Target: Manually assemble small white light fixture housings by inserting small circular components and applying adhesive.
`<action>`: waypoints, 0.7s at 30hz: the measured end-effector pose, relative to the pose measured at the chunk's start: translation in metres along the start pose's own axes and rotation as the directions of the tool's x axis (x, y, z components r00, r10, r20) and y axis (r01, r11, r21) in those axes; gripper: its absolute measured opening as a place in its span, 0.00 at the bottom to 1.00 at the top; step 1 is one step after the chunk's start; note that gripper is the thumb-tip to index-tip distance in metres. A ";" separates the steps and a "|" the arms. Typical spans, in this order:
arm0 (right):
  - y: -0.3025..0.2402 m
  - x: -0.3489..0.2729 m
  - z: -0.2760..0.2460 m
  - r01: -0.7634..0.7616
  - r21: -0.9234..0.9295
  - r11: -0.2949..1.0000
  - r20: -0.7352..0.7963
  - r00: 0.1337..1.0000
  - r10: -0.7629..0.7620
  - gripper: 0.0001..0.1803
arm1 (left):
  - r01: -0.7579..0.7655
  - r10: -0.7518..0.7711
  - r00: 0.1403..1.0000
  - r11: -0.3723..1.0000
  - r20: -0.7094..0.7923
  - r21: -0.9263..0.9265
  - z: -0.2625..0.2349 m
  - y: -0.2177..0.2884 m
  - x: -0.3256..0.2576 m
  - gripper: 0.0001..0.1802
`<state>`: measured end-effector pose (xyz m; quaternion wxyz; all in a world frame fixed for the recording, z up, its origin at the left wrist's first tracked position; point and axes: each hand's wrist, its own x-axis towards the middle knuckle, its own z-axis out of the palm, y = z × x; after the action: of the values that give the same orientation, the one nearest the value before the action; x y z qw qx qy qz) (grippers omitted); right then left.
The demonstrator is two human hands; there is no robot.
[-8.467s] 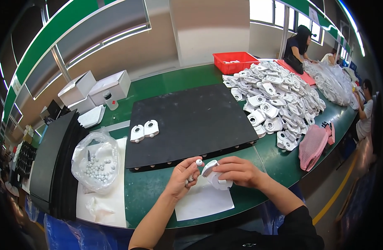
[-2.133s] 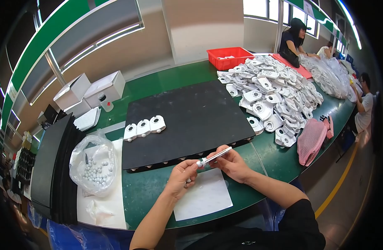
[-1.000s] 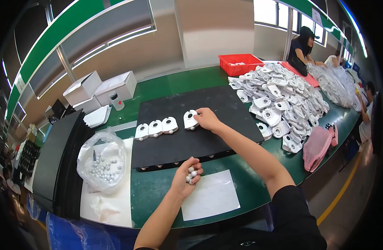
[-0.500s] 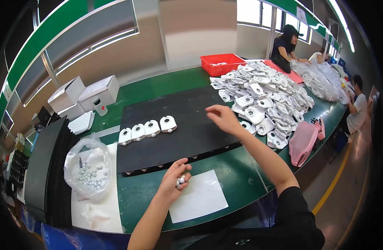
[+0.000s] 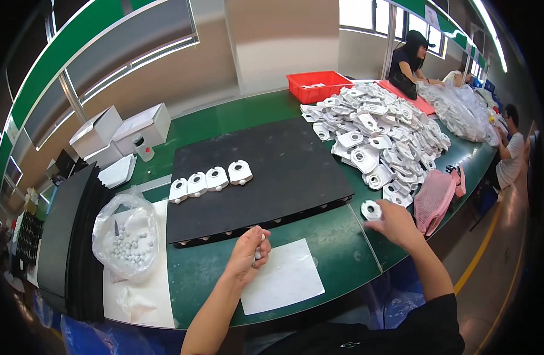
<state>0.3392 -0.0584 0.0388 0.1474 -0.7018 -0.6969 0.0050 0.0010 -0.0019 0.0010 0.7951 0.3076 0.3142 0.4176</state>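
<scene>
- Left hand (image 5: 246, 255), lower centre of the frame: fingers curled closed around small, round white balls (image 5: 258, 254); count hidden by the fingers.
- Right hand (image 5: 397, 223), right of centre: thumb and fingers gripping a flat white plastic piece with a round dark-centred hole (image 5: 371, 210), near the lower edge of the pile.
- Heap of similar white plastic pieces (image 5: 383, 142), upper right.
- Four more pieces in a row (image 5: 216, 178) on a flat black rectangular board (image 5: 278, 157), left of centre; the rightmost slightly apart from the other three.
- Plain white rectangular sheet (image 5: 287, 281), lower centre, on the green tabletop (image 5: 328, 244), just beside the left hand.
- Clear plastic bag (image 5: 101, 247), lower left, more balls inside.
- Pink mesh pouch (image 5: 433, 202), right, beside the heap.
- Red plastic bin (image 5: 310, 94), top centre.
</scene>
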 end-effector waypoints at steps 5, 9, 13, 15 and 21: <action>-0.008 -0.019 -0.006 0.057 -0.205 0.977 0.108 0.994 -0.035 0.22 | -0.037 0.037 0.999 0.999 -0.018 -0.009 0.002 0.006 -0.003 0.17; -0.002 -0.018 -0.003 0.171 -0.422 0.890 0.182 0.978 -0.101 0.10 | -0.068 0.067 0.998 0.997 -0.016 -0.023 0.008 0.008 0.000 0.13; -0.045 -0.001 -0.022 0.278 -0.157 0.948 -0.110 0.949 -0.296 0.05 | -0.107 0.105 0.993 0.993 -0.046 -0.039 0.006 0.013 -0.002 0.14; -0.070 0.003 -0.012 0.280 0.374 0.884 -0.212 0.954 -0.213 0.08 | -0.113 0.109 0.992 0.992 -0.067 -0.050 0.003 0.013 -0.002 0.17; -0.117 0.000 0.061 -0.119 0.935 0.333 0.210 0.945 -0.252 0.07 | -0.107 0.107 0.994 0.993 -0.012 -0.043 -0.003 0.007 0.004 0.12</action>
<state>0.2116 -0.0476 0.0054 0.4102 -0.4471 -0.6079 0.5121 -0.0035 0.0053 0.0035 0.7765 0.3046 0.2921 0.4680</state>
